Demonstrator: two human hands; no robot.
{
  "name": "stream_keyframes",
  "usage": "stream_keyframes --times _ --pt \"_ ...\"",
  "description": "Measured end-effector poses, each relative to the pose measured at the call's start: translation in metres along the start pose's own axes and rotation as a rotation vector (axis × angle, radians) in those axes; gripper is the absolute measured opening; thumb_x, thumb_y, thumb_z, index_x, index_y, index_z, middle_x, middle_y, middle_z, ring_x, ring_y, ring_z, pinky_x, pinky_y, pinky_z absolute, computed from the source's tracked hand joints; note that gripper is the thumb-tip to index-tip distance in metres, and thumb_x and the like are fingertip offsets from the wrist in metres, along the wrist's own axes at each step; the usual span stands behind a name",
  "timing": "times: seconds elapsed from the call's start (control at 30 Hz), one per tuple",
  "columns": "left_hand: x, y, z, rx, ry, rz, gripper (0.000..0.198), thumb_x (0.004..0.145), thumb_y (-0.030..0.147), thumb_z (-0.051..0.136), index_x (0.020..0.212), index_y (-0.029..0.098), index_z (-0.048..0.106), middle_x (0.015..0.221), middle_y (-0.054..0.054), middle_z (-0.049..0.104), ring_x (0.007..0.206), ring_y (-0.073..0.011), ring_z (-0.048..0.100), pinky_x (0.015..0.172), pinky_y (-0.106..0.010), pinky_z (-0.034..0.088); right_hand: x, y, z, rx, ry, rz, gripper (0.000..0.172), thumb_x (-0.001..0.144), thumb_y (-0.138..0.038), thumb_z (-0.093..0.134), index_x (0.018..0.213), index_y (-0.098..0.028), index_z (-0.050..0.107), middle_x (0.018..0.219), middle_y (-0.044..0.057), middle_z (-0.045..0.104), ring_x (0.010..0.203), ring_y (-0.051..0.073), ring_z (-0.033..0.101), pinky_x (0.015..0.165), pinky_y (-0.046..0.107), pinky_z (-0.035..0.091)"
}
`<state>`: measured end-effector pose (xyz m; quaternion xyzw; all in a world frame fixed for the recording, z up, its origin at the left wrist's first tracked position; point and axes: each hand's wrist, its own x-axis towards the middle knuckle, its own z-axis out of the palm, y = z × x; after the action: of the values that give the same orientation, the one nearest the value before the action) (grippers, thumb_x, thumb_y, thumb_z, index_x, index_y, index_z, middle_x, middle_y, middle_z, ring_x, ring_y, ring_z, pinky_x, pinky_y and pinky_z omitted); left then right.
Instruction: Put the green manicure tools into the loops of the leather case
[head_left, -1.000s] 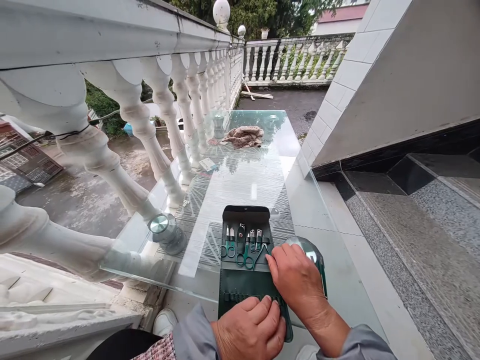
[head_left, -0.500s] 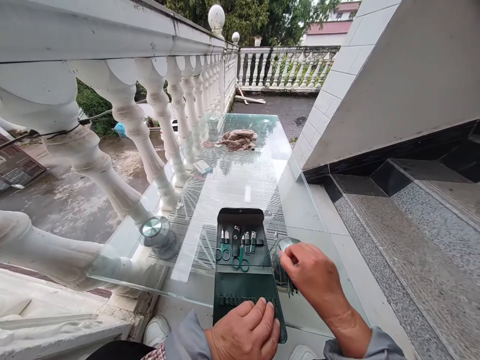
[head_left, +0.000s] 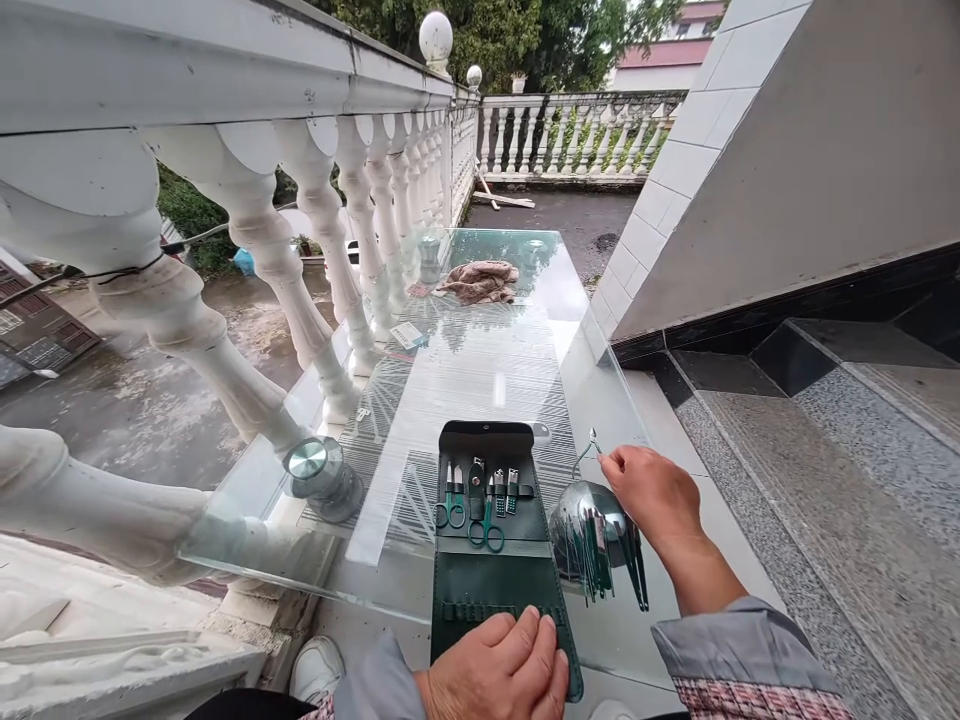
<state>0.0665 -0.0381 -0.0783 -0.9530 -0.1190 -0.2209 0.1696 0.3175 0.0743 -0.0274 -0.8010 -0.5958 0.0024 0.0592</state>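
Note:
An open dark green tool case [head_left: 491, 560] lies on the near part of a glass table [head_left: 480, 370]. In its upper half sit small scissors and clippers [head_left: 480, 495] in loops. My left hand [head_left: 499, 670] rests closed on the case's near edge, pressing it down. My right hand [head_left: 652, 490] is to the right of the case, fingers pinched on a small metal nipper [head_left: 587, 450] held just above the glass. Several slim green-handled tools [head_left: 604, 550] lie on the glass under that hand, over a round metal table fitting [head_left: 585, 510].
A white balustrade [head_left: 300, 220] runs along the table's left side. A crumpled brown cloth [head_left: 480, 280] lies at the far end, a small card [head_left: 409, 335] at the left edge. Grey stone steps [head_left: 825, 440] rise on the right. Another metal fitting [head_left: 319, 465] sits at the near left corner.
My right hand has drawn the nipper out of the case and carried it right, beyond the case's edge. The slim tools on the glass have come into view. My left hand stayed on the case.

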Motion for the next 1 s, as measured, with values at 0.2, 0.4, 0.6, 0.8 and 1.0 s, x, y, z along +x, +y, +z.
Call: stream_keyframes --times 0.2,0.4,0.6,0.8,1.0 --pt "0.002 0.0 -0.003 0.002 0.037 -0.023 0.029 0.089 0.025 0.047 0.11 0.008 0.058 0.12 -0.018 0.057 0.108 -0.0278 0.054 0.08 -0.035 0.046 0.002 0.001 0.006 0.024 0.028 0.009 0.038 0.089 -0.04 0.037 0.073 -0.019 0.064 0.079 0.007 0.064 0.065 0.016 0.055 0.052 0.026 0.026" --pt "0.003 -0.001 -0.005 0.017 0.036 -0.012 0.029 0.089 0.025 0.047 0.109 0.008 0.058 0.118 -0.018 0.058 0.108 -0.028 0.054 0.078 -0.034 0.046 -0.008 -0.009 0.004 0.213 0.201 -0.062 0.028 0.086 -0.037 0.044 0.083 -0.019 0.065 0.084 0.006 0.066 0.071 0.018 0.057 0.057 0.027 0.033" --pt "0.002 0.001 -0.002 0.014 -0.002 -0.009 0.031 0.089 0.026 0.047 0.112 0.008 0.057 0.12 -0.019 0.056 0.108 -0.0277 0.055 0.079 -0.035 0.045 -0.035 -0.048 0.005 0.448 0.216 -0.431 0.021 0.088 -0.027 0.044 0.087 -0.018 0.063 0.086 0.005 0.067 0.082 0.017 0.058 0.074 0.028 0.04" --pt "0.001 0.001 -0.004 0.012 0.028 -0.012 0.031 0.089 0.027 0.047 0.111 0.007 0.058 0.117 -0.018 0.058 0.106 -0.0277 0.055 0.079 -0.034 0.045 -0.05 -0.072 0.006 0.439 0.186 -0.553 0.017 0.088 -0.021 0.045 0.083 -0.019 0.061 0.08 0.004 0.064 0.079 0.018 0.055 0.072 0.029 0.04" --pt "0.004 -0.001 -0.007 -0.117 -0.08 -0.085 0.026 0.09 0.031 0.05 0.107 0.014 0.06 0.118 -0.013 0.059 0.105 -0.0231 0.056 0.078 -0.031 0.047 -0.053 -0.07 0.008 0.462 0.23 -0.574 0.018 0.089 -0.02 0.043 0.085 -0.019 0.061 0.079 0.004 0.063 0.079 0.018 0.055 0.073 0.031 0.041"
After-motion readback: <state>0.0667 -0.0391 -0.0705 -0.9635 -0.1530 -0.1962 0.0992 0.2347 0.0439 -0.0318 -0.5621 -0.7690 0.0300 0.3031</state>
